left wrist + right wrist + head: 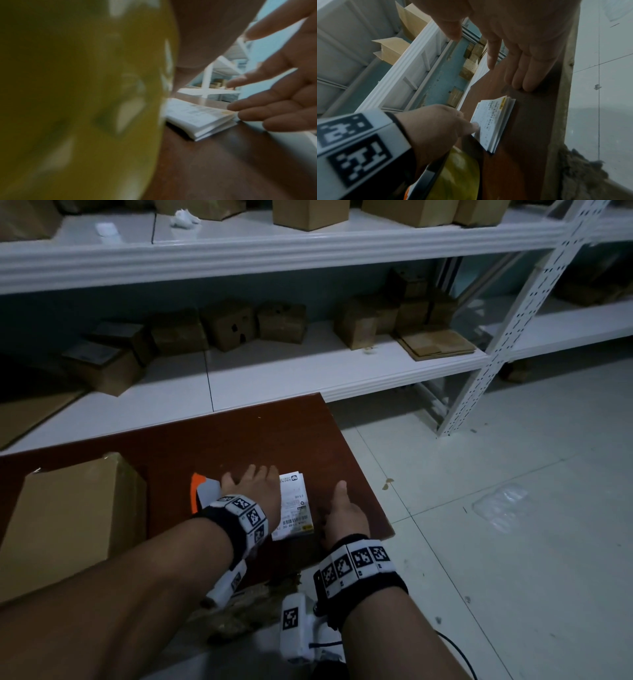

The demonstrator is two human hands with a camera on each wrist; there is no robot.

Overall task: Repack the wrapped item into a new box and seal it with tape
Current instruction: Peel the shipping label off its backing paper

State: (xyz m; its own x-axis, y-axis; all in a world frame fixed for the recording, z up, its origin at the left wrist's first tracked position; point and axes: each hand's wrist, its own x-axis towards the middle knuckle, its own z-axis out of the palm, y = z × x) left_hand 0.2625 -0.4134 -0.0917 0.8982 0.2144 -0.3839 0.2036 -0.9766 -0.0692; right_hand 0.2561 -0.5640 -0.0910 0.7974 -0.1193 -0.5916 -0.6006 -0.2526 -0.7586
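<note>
A closed cardboard box [68, 518] stands at the left of the brown table [239, 440]. My left hand [255, 484] lies spread over an orange and grey tape dispenser [202, 491] with a yellowish tape roll [458, 175], and one of its fingers touches a stack of white shipping labels [296, 508] [491, 121]. My right hand [342, 508] rests open on the table just right of the labels, fingers [522, 81] straight and close to the stack's far corner. The left wrist view shows the roll [77, 94] blurred beside the labels [193, 116]. No wrapped item is clearly visible.
Crumpled brown paper [239, 604] hangs at the table's near edge. White shelves [308, 371] with several small cardboard boxes and flat cardboard [435, 342] stand behind the table. A piece of bubble wrap [500, 505] lies on the tiled floor to the right.
</note>
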